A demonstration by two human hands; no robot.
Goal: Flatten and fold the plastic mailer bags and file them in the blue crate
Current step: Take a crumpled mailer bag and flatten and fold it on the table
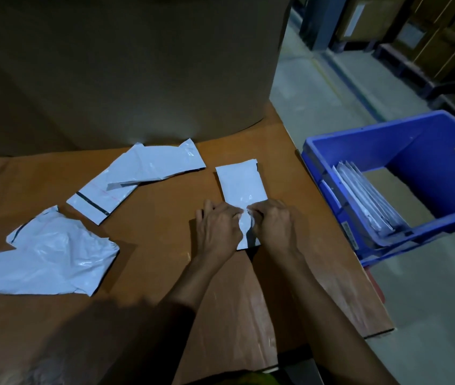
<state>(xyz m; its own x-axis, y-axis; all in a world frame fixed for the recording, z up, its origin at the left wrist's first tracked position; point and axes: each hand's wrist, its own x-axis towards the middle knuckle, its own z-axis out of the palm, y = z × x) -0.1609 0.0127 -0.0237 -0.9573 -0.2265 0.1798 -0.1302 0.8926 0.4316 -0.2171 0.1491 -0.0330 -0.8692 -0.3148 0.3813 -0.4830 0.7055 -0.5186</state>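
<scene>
A tall cardboard box (123, 65) closes off the back of the brown surface (151, 273), leaving the front as the working area. The blue crate (370, 151) sits off the surface's right edge, lower down and tilted, probably so finished bags can be dropped in with a short reach. Inside it, the filed mailers (365, 201) stand on edge against the near left wall, and the rest of the crate floor is bare. At far left lies a crumpled mailer (45, 259), not yet flattened. Beyond it a long mailer (137, 176) lies partly smoothed, with creases and a dark strip at its near end. Both seem to be waiting their turn. The narrow mailer (241, 184), already doubled into a strip, lies near the right edge, just beside the crate. The left hand (218, 226) and right hand (276, 223) meet at its near end, their fingers curled and pinching the plastic, which bunches between them, seemingly to start the next fold.
</scene>
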